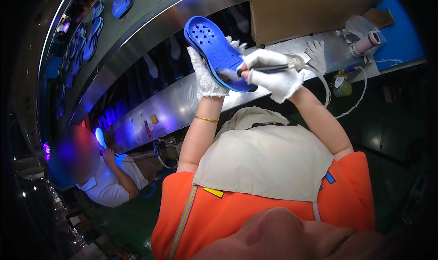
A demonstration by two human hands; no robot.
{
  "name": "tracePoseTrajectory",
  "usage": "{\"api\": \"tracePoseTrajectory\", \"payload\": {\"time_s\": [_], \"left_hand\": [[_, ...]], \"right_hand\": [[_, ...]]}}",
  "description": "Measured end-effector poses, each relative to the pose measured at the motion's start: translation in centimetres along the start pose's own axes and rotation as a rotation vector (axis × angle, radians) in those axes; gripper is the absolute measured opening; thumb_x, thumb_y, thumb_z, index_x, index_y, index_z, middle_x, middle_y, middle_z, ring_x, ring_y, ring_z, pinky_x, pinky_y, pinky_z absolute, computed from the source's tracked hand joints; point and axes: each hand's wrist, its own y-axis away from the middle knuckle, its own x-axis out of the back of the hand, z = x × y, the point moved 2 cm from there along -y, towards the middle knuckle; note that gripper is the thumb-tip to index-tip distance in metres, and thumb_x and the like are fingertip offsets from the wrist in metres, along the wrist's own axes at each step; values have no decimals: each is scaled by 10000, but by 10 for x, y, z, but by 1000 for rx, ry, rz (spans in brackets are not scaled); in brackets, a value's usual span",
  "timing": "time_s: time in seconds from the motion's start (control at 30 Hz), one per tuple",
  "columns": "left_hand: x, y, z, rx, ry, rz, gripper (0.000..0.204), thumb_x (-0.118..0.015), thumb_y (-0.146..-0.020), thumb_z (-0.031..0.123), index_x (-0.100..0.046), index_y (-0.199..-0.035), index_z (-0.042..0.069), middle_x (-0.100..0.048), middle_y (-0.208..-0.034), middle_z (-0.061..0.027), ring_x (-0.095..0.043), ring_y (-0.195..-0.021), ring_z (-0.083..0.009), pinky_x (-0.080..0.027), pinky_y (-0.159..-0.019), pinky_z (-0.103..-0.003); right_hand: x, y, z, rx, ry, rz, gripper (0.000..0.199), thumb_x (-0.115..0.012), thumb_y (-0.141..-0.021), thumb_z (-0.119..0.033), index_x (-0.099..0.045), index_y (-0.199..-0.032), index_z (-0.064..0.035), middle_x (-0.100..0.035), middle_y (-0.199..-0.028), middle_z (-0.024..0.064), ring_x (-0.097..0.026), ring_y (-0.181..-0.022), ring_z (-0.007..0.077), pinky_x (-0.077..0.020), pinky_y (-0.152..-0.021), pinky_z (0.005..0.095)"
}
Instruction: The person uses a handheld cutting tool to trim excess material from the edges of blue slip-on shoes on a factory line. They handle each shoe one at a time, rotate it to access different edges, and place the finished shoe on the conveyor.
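Left hand (206, 79) holds the blue sole (211, 45) face-up at twelve o'clock, probably so the brush (268, 69), gripped by right hand (275, 81), reaches it.

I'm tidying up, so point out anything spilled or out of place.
No spill shows. A loose white glove lies unworn on the metal bench, and the right hand seems to have bare skin at a fingertip, odd since it is gloved.

No lettering can be read clearly. Small, faint markings stand on the footbed of the blue perforated plastic shoe (216, 52), and a scrap of dark print shows at the large brown cardboard box's (310, 15) upper edge.
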Motion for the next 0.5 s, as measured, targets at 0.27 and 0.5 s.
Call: {"api": "tracePoseTrajectory", "payload": {"time_s": [0.27,0.5], "left_hand": [[-36,18,-5,-9,27,-146,886,-329,-849,749,-311,-1454,101,-424,-1411,-185,-454,-1244,-386,-343,-1083,-498],[-22,7,3,-32,120,-166,900,-326,-847,750,-336,-1438,72,-426,-1408,-193,-446,-1243,-414,-343,-1071,-542]], "right_hand": [[4,0,6,69,-133,105,109,-621,-864,13,-597,-970,0,-633,-1021,68,-611,-887,107,-505,-784,256],[0,2,13,50,-72,51,128,-629,-846,30,-609,-965,-10,-643,-983,69,-611,-872,101,-499,-794,257]]}}
